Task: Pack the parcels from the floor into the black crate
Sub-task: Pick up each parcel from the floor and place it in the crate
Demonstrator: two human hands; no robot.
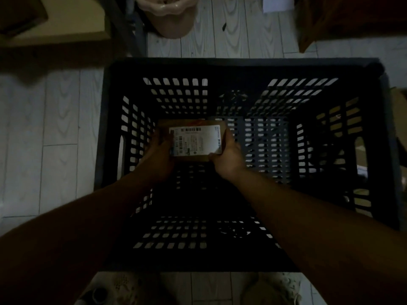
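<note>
Within crate (242, 62), left hand (158, 155), right hand (226, 156) grip parcel (196, 139).

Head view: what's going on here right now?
A person holds a small cardboard parcel with a white shipping label in both hands, the left hand on its left edge, the right hand on its right edge. It is low inside the black crate, near the back left. Whether it rests on the bottom is unclear.

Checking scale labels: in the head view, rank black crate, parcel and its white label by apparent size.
1. black crate
2. parcel
3. white label
The label covers most of the parcel's top, so those two look close.
</note>
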